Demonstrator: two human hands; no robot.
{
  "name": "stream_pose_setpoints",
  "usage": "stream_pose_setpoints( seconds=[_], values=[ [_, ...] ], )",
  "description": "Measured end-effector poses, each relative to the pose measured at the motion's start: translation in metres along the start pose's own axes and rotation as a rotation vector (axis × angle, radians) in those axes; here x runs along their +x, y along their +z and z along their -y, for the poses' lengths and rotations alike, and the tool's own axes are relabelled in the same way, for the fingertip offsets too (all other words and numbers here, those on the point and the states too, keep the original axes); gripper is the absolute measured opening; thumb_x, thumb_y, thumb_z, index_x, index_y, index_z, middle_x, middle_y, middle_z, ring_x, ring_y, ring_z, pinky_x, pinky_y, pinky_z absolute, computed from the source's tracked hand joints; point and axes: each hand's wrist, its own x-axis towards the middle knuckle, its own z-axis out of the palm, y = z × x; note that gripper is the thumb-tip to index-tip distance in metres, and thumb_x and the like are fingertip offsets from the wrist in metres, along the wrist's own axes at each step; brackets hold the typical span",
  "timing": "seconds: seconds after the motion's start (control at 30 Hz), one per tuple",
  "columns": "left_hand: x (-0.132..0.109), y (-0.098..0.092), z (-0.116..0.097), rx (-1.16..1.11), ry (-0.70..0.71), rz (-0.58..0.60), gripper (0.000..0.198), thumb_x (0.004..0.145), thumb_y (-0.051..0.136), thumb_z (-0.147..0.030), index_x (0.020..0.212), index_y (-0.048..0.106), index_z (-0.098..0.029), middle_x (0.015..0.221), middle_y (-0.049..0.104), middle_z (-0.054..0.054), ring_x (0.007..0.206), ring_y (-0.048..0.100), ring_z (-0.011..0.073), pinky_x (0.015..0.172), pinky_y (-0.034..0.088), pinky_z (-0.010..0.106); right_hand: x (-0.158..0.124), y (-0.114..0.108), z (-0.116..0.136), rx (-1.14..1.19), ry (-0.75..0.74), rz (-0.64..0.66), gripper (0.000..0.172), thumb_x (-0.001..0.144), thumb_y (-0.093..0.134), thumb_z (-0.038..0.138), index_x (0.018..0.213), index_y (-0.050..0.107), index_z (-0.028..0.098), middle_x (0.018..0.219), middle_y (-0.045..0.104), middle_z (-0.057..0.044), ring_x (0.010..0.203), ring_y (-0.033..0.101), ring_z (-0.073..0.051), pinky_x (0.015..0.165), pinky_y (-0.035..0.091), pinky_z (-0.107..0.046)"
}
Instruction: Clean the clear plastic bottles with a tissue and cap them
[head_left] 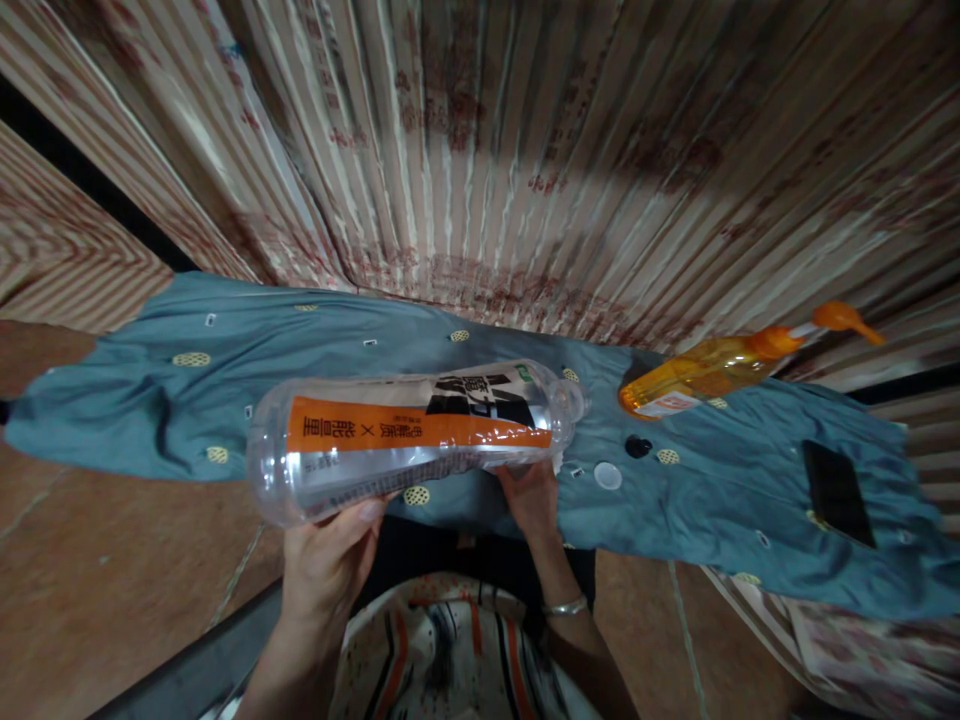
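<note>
I hold a clear plastic bottle with an orange and black label sideways in front of me, its open neck pointing right. My left hand is closed on the bottle's base end from below. My right hand grips the bottle near its shoulder, the fingers partly hidden behind it. A white bottle cap and a small black cap lie on the teal cloth just right of the neck.
An orange pump bottle stands on the cloth at right, and a black phone lies farther right. A striped curtain hangs behind. Brown tiled floor shows at left.
</note>
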Motion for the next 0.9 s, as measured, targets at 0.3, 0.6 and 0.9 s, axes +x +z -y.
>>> stream_pose_setpoints(
  seconds=[0.3, 0.6, 0.9],
  values=[
    [-0.0002, -0.0022, 0.0024, 0.011, -0.012, -0.008, 0.081, 0.038, 0.116, -0.057, 0.111, 0.087, -0.036, 0.086, 0.085, 0.002, 0.080, 0.085, 0.0324, 0.065, 0.075, 0.039, 0.0003, 0.0007, -0.0011, -0.022, 0.017, 0.019, 0.061, 0.090, 0.069, 0.076, 0.118, 0.064, 0.022, 0.114, 0.080, -0.021, 0.120, 0.077, -0.044, 0.103, 0.063, -0.060],
    [-0.0007, -0.0013, 0.0002, -0.029, -0.009, -0.010, 0.077, 0.040, 0.117, -0.050, 0.110, 0.087, -0.036, 0.088, 0.086, 0.003, 0.077, 0.085, 0.0318, 0.061, 0.074, 0.038, 0.0001, -0.0014, 0.0044, -0.007, 0.006, -0.010, 0.060, 0.090, 0.067, 0.082, 0.108, 0.063, 0.026, 0.106, 0.081, -0.019, 0.111, 0.079, -0.043, 0.099, 0.066, -0.061],
    [-0.0005, -0.0042, 0.0030, -0.048, 0.003, -0.017, 0.077, 0.040, 0.118, -0.049, 0.109, 0.087, -0.033, 0.078, 0.083, -0.001, 0.060, 0.077, 0.0224, 0.065, 0.075, 0.038, 0.0003, -0.0011, 0.0036, -0.021, 0.007, -0.015, 0.058, 0.089, 0.067, 0.081, 0.106, 0.062, 0.026, 0.102, 0.080, -0.018, 0.109, 0.079, -0.042, 0.096, 0.066, -0.058]
  ],
)
